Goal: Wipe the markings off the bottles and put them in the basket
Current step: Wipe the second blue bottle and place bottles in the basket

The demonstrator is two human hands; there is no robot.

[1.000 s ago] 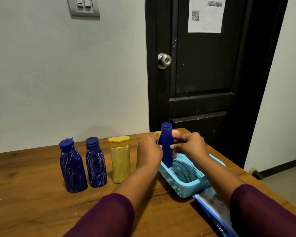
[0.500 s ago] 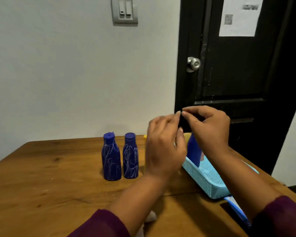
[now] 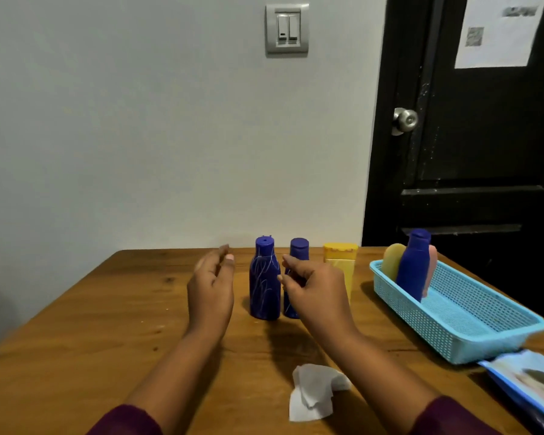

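Two blue bottles with white scribbles stand mid-table: one (image 3: 264, 279) in full view, the other (image 3: 297, 255) partly hidden behind my right hand (image 3: 311, 290). A yellow bottle (image 3: 341, 262) stands just right of them. My left hand (image 3: 212, 287) hovers left of the marked bottles with relaxed fingers, holding nothing. My right hand's fingers are loosely curled and empty. The light blue basket (image 3: 471, 324) at the right holds a clean blue bottle (image 3: 413, 271) standing upright, with a yellow-green one (image 3: 391, 260) and a pink one (image 3: 431, 268) beside it. A crumpled white wipe (image 3: 314, 392) lies near the front.
A blue packet (image 3: 528, 381) lies at the table's right front edge, next to the basket. The wooden table (image 3: 76, 356) stands against a white wall, with a black door at the right behind the basket.
Both hands left the blue bottle standing in the basket and moved left to the marked bottles. My view swung left and the wipe came into sight.
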